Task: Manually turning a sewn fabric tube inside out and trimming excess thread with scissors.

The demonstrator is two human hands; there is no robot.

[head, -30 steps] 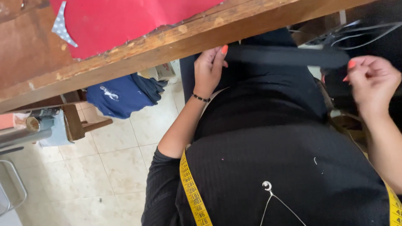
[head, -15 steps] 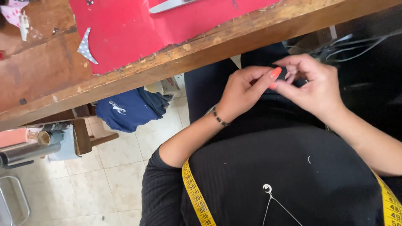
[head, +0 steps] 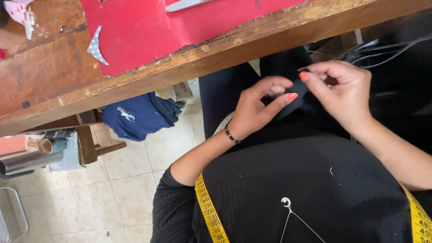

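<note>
Fingers of left hand and right hand pinch seemingly one black fabric piece just below the table edge.

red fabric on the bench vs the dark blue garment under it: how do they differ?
The red fabric lies flat and spread on the wooden table; the dark blue garment is bunched in a heap below the table edge. The red fabric is plain and bright; the dark blue garment bears a small white mark. A metal tool rests on the red fabric; nothing lies on the blue one. Neither is touched by a hand.
</note>
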